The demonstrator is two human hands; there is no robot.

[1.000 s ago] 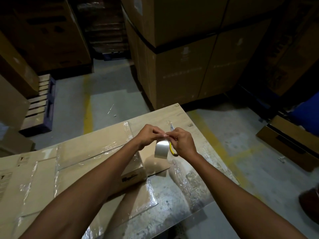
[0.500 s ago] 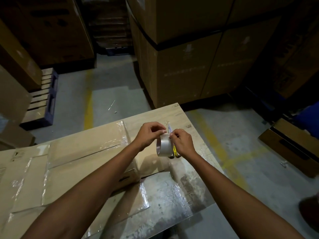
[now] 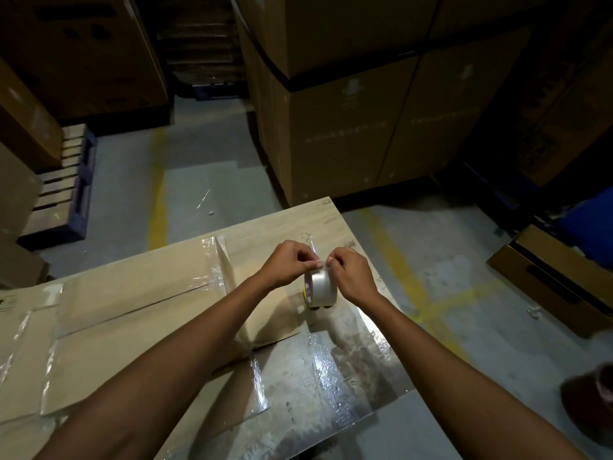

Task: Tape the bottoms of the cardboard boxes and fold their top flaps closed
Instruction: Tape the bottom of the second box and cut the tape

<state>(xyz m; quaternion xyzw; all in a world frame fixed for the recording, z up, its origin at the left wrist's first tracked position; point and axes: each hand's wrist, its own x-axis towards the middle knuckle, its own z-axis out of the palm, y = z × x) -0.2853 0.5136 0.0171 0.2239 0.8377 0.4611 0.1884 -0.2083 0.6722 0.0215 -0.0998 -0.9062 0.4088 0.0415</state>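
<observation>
Cardboard box [image 3: 132, 313], flattened, lies on the table [image 3: 335, 380] in front of us. Its long axis runs from the lower left of our view up toward the right, and a dark seam between its flaps follows the same slant. Glinting strips of clear film [image 3: 212, 277] cross it near its far end and along its left part. Just beyond the box's near right corner the tape roll [image 3: 321, 290] stands on its edge, at the border between a cardboard flap and the bare shiny tabletop. Its wide clear band faces us, the yellow core shows on its left side, and so the axis of its hole runs roughly left to right. Our left hand [image 3: 292, 265] and our right hand [image 3: 353, 277] meet over the top of the roll, both with fingers curled tight, thumb and fingertips pinching at the tape there. Whether we hold a loose end or only the roll's surface, we cannot tell. Both forearms reach in from the bottom corners. Behind the table rise tall stacked cartons [image 3: 348, 127], a wooden pallet [image 3: 63, 187] sits at left, and a yellow floor line [image 3: 158, 200] runs away from us.
</observation>
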